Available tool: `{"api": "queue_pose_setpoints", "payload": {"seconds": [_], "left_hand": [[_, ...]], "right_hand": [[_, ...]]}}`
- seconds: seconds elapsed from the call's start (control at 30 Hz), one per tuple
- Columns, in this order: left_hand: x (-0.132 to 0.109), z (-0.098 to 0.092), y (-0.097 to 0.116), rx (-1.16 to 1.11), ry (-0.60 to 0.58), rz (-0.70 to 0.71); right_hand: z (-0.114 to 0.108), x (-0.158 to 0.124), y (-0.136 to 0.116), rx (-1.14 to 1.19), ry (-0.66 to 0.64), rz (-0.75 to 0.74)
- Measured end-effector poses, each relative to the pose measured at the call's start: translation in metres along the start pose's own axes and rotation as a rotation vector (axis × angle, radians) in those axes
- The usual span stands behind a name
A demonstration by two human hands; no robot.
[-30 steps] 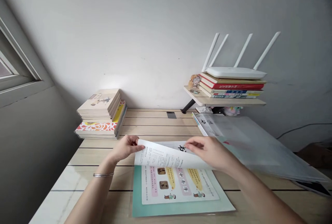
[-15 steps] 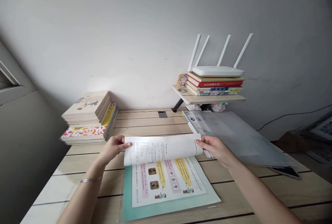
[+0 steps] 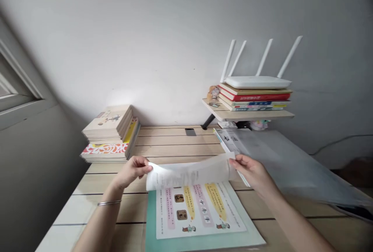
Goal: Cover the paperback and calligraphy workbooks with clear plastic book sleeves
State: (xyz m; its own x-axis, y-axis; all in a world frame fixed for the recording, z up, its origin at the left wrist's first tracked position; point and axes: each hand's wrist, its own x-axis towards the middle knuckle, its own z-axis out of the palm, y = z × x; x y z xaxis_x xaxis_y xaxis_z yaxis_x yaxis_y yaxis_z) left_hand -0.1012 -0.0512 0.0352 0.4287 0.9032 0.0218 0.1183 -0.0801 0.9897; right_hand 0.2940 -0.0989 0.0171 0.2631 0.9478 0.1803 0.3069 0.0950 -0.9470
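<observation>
My left hand (image 3: pixel 134 170) pinches the left corner of a white printed sheet (image 3: pixel 189 175) that is lifted and curled above the desk. My right hand (image 3: pixel 251 171) grips the same sheet at its right edge. Under it lies a colourful worksheet (image 3: pixel 201 213) with yellow and pink panels, resting on a teal folder (image 3: pixel 204 240). A silver bangle sits on my left wrist.
A stack of books (image 3: pixel 112 133) stands at the back left of the wooden desk (image 3: pixel 175 143). A translucent plastic folder (image 3: pixel 279 162) lies to the right over other papers. A small shelf (image 3: pixel 250 114) holds books and a white router (image 3: pixel 258 82). A window frame is at far left.
The top sheet has been raised from lying folded over the worksheet and is now curled, held up by both hands. The view swung left, then back right.
</observation>
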Motion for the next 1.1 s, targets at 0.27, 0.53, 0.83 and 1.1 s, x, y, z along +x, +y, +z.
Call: {"api": "queue_pose_setpoints", "payload": {"seconds": [0.27, 0.53, 0.83, 1.1], "left_hand": [[0.004, 0.012, -0.003, -0.078, 0.122, -0.025], [0.009, 0.023, -0.006, -0.133, 0.171, -0.017], [0.006, 0.025, -0.001, -0.203, 0.142, 0.033], [0.013, 0.037, -0.001, -0.085, 0.313, 0.069]], "right_hand": [[0.018, -0.014, -0.016, -0.398, 0.419, -0.419], [0.081, -0.065, -0.082, -0.809, -0.081, -0.868], [0.056, -0.044, -0.1, -0.918, -0.363, -0.53], [0.115, -0.03, -0.095, -0.864, -0.327, -0.739]]}}
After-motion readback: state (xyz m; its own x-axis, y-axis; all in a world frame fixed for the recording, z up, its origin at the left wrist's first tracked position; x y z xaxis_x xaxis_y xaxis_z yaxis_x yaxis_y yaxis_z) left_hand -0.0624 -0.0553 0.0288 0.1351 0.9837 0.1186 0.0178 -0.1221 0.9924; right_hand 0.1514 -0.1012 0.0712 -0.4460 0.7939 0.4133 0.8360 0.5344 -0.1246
